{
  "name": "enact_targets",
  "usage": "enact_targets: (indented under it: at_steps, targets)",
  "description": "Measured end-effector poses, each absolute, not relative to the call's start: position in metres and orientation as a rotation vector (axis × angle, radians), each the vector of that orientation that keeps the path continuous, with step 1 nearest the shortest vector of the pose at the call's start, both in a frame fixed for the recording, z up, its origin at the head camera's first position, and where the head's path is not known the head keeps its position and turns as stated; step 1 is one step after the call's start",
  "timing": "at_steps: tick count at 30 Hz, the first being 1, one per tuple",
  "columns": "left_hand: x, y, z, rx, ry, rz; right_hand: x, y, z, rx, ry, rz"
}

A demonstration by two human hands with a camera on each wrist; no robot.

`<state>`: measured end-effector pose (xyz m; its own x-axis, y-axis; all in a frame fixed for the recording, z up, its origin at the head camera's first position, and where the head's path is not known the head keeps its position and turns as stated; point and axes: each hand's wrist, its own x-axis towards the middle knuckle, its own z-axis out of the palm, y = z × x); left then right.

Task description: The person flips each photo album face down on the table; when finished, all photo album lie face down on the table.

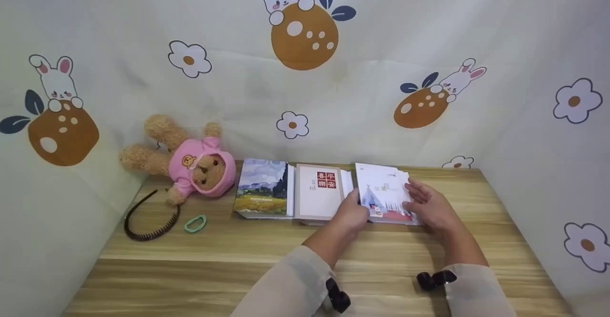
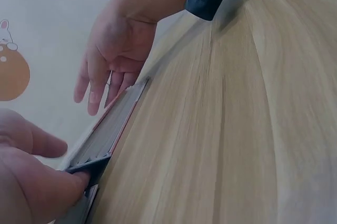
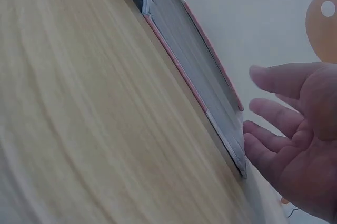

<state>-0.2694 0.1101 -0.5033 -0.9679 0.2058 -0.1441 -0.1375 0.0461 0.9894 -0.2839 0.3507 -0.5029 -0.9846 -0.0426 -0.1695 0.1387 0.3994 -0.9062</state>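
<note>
The left hand [image 1: 351, 213] pinched the near left corner of the book [image 1: 385, 194], which lay flat on the table [image 1: 295, 264]; the right hand [image 1: 428, 206] rested relaxed along its right edge. Stiff-covered and fairly light, it seemed best gripped by its edges.

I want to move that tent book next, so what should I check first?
1. Left hand holds the tent book at its left edge: ok.
2. Right hand grips it: not ok, fingers open beside its right edge.
3. Book lies flat on the table: ok.
4. Neighbouring red-label book out of the way: not ok, right beside it.
5. Anything under the book: cannot tell.
</note>
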Motion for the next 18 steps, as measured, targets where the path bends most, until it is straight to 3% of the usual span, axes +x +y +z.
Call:
enact_targets:
  at_steps: [9,18]
  targets:
    - [-0.267,0.113,-0.496,0.031,2.086,2.003,-0.281,0.347,-0.498,0.153,2.541,-1.425]
    - [-0.268,0.125,-0.484,-0.022,1.958,2.139,-0.276,0.335,-0.481,0.037,2.621,-1.362]
